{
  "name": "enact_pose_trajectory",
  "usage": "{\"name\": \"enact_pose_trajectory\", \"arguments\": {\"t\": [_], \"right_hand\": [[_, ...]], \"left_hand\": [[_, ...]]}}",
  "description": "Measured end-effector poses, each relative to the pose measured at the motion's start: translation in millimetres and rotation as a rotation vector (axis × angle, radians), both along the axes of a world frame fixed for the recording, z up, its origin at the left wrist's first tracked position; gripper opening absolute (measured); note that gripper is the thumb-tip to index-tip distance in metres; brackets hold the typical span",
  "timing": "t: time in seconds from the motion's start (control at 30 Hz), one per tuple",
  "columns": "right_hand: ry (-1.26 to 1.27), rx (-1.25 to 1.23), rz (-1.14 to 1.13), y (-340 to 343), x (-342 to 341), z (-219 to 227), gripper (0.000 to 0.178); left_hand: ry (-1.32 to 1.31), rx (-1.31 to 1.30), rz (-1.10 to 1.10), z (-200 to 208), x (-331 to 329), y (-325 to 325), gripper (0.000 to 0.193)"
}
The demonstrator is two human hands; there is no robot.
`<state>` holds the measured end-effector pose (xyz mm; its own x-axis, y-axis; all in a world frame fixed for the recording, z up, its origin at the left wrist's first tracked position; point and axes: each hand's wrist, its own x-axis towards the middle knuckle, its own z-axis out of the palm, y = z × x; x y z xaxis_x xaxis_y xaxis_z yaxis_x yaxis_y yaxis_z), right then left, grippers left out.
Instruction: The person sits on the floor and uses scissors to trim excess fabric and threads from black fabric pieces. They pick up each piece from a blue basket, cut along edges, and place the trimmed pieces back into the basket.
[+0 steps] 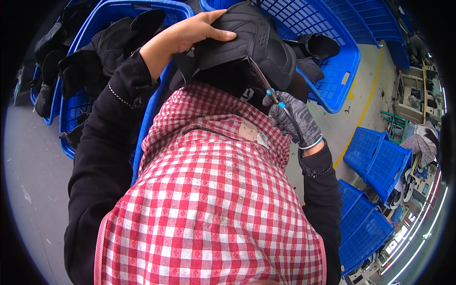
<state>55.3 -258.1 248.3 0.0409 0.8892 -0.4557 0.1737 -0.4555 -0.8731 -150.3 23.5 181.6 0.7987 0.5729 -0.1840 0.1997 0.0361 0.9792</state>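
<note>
My bare left hand (197,33) is closed on the upper edge of a black padded shoe upper (237,40), with the thumb lying on top. The piece has stitched ridges and a raised strip with small dots. In a grey knitted glove, my right hand (292,116) is wrapped round a long slim dark tool with light-blue bands (262,76). The tool's tip meets the lower edge of the upper. Whether the tool is scissors or tweezers, I cannot tell. The fingers under the upper are hidden.
A blue basket (166,7) with several black shoe uppers (111,40) stands at the left. Another blue basket (339,83) at the right holds more black pieces (318,47). Stacked blue crates (375,159) stand farther right, past a yellow floor line (365,107).
</note>
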Motion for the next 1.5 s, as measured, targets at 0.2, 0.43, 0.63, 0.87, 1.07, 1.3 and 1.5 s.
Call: {"name": "enact_pose_trajectory", "arguments": {"t": [0.2, 0.43, 0.63, 0.87, 1.07, 1.3, 1.5], "right_hand": [[0.110, -0.040, -0.064, 3.3, -2.6, 0.1, 0.037], [0.112, -0.034, -0.044, 5.8, 0.9, -4.1, 0.046], [0.189, -0.047, -0.064, 8.1, -3.2, -5.6, 0.047], [0.290, -0.069, -0.165, 6.8, -17.8, 1.2, 0.037], [0.241, -0.037, -0.081, 10.6, -5.8, -1.7, 0.047], [-0.252, 0.235, 0.216, 26.5, 23.9, -12.3, 0.042], [0.088, -0.031, 0.061, 22.1, 16.0, -8.4, 0.048]], "left_hand": [[0.018, -0.082, 0.019, 13.3, -4.0, -4.2, 0.088], [0.041, -0.158, 0.020, 17.9, -4.0, -4.0, 0.084], [0.068, -0.214, -0.033, 19.6, -7.9, 4.7, 0.101], [0.074, -0.164, 0.052, 11.2, -3.6, 4.2, 0.070], [0.055, -0.313, -0.099, 30.5, -10.2, 7.0, 0.098], [0.034, -0.352, -0.045, 25.1, -7.7, 8.3, 0.106], [0.025, -0.296, -0.005, 34.8, -11.3, -1.9, 0.078]]}}
